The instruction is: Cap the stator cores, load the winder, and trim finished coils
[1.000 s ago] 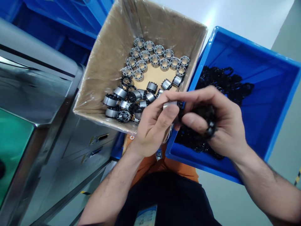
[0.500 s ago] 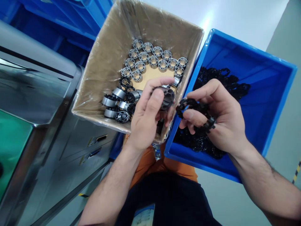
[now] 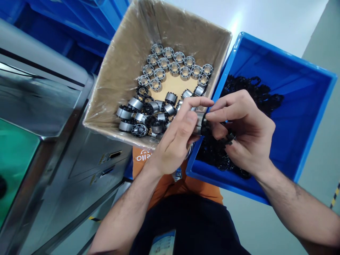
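My left hand [image 3: 174, 143] is closed around a silver metal motor core [image 3: 198, 122], its slotted side turned toward my right hand. Thumb and fingers of my right hand [image 3: 247, 131] pinch a black plastic ring [image 3: 205, 126] against that end of the core. Another black toothed ring [image 3: 228, 137] sits lower in the right palm, partly covered by the fingers. Both hands meet above the gap between a cardboard box lined with clear plastic [image 3: 106, 88] and a blue bin [image 3: 300, 117]. Fingers hide much of the core's far side.
Bare silver cores [image 3: 174, 68] stand in rows in the box; cores with black ends [image 3: 135, 103] lie piled nearer me. Black plastic rings [image 3: 252, 88] fill part of the bin. A metal cabinet [image 3: 87, 152] with a green surface [image 3: 16, 159] stands at left.
My left hand has moved right and turned the core, bringing its metal side into view. My right hand's ring now touches the core's end; before, the two were apart.
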`<move>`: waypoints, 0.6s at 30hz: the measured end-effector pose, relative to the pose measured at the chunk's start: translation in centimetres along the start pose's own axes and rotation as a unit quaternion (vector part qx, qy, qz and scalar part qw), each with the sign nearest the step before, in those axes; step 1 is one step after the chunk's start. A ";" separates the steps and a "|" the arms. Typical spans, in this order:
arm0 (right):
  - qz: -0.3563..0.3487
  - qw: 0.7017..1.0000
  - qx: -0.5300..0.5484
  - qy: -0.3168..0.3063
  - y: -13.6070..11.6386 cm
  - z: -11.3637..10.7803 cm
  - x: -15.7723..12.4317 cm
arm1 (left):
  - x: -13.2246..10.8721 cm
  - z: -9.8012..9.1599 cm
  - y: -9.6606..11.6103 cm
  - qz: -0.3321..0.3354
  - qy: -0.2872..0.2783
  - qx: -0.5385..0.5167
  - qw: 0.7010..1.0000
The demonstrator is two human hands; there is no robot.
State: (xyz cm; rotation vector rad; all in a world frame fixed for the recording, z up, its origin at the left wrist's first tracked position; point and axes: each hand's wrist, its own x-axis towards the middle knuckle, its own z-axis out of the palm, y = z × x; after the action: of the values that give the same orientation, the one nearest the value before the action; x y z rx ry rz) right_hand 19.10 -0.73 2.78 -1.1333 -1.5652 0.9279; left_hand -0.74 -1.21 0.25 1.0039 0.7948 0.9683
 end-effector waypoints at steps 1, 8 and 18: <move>-0.002 1.000 -0.011 0.006 0.0 0.0 -0.1 | 0.0 -0.1 -0.1 -0.005 -0.005 0.006 1.000; -0.035 0.998 -0.011 0.044 0.1 1.7 -1.1 | -0.1 -0.5 -0.4 0.034 -0.024 0.067 0.997; 0.083 0.990 -0.031 0.113 7.0 -5.9 4.8 | 3.0 -4.4 1.1 0.063 0.086 0.354 0.929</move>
State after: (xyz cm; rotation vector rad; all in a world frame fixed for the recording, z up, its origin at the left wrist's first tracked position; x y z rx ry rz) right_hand 25.89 6.11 -1.04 -1.3803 -1.3390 0.8310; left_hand -3.87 3.20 -0.55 1.6207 1.2875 0.8965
